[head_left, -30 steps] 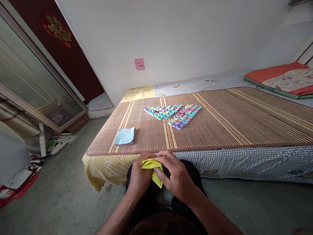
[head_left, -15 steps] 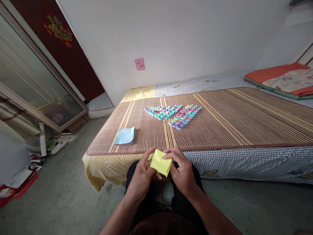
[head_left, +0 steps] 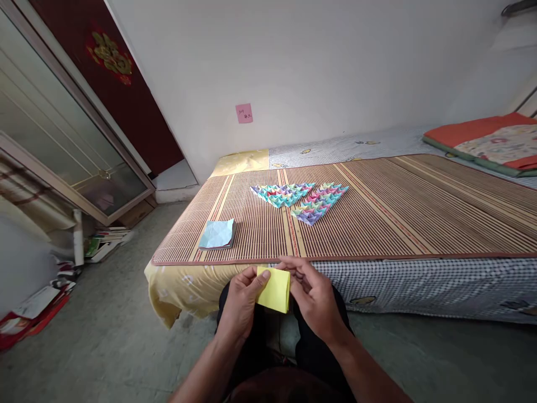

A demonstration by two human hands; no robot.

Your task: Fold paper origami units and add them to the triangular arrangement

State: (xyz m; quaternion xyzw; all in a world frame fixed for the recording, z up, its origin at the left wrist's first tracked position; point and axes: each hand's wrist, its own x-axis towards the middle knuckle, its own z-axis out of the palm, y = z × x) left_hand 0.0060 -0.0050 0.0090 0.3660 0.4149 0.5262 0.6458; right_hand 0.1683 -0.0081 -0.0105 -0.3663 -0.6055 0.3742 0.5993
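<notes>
A folded piece of yellow paper (head_left: 274, 292) is held up over my lap, just in front of the bed's edge. My left hand (head_left: 241, 302) pinches its left side, thumb on the face toward me. At the right and top edge is my right hand (head_left: 312, 296), fingers curled behind the paper; whether they grip it is partly hidden. On the mat beyond lie two joined groups of small folded paper pieces, a left cluster (head_left: 281, 194) and a right cluster (head_left: 321, 202), in mixed colours. To their left sits a stack of light blue creased paper sheets (head_left: 217, 234).
The striped mat (head_left: 377, 218) covers the bed, above a checked sheet (head_left: 403, 285) hanging over the front. A folded orange quilt (head_left: 482, 140) lies at the back right. Books (head_left: 104, 240) stand on the floor at left. A pink note (head_left: 244, 113) is on the wall.
The yellow paper has turned and now shows a flat, upright face. My left thumb has moved onto its upper left corner. My right fingers have slid from its front to behind the edge.
</notes>
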